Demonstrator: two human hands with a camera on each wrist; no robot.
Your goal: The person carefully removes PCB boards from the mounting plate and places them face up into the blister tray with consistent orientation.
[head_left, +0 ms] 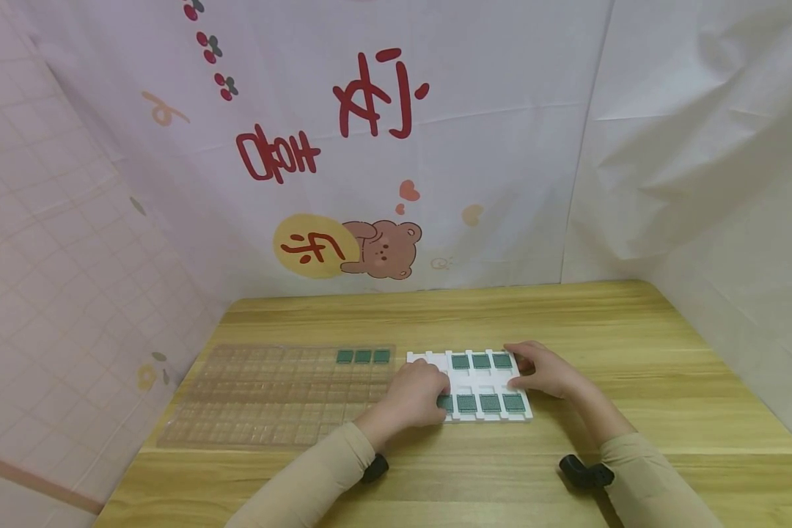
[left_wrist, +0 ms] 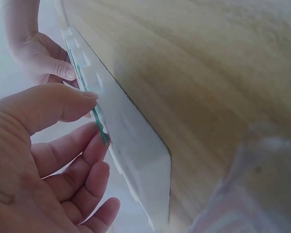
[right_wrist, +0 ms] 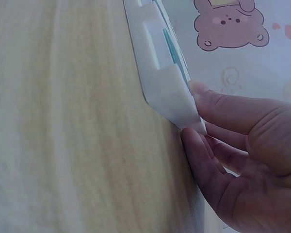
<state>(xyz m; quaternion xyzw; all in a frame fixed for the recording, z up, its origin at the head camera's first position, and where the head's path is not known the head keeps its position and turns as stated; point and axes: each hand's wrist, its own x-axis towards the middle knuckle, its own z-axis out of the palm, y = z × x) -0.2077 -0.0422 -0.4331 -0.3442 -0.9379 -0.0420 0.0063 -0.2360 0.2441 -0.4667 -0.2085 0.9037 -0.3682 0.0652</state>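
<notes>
A white tray (head_left: 463, 383) lies on the wooden table, with square green chips (head_left: 490, 402) seated in two rows of its slots. My left hand (head_left: 412, 396) is over the tray's left end. In the left wrist view its thumb and fingertips pinch a thin green chip (left_wrist: 101, 127) at the tray's surface; whether that chip sits in its slot, I cannot tell. At the opposite end, my right hand (head_left: 546, 372) grips the tray's short edge between thumb and fingers, seen closely in the right wrist view beside the white rim (right_wrist: 172, 92). My left hand hides some left slots.
A clear gridded tray (head_left: 270, 396) lies flat to the left, with three green chips (head_left: 363, 356) in its far right corner. Black wrist-worn pieces (head_left: 586, 473) stick out by both sleeves. A printed cloth (head_left: 501, 147) hangs behind the table (head_left: 475, 477).
</notes>
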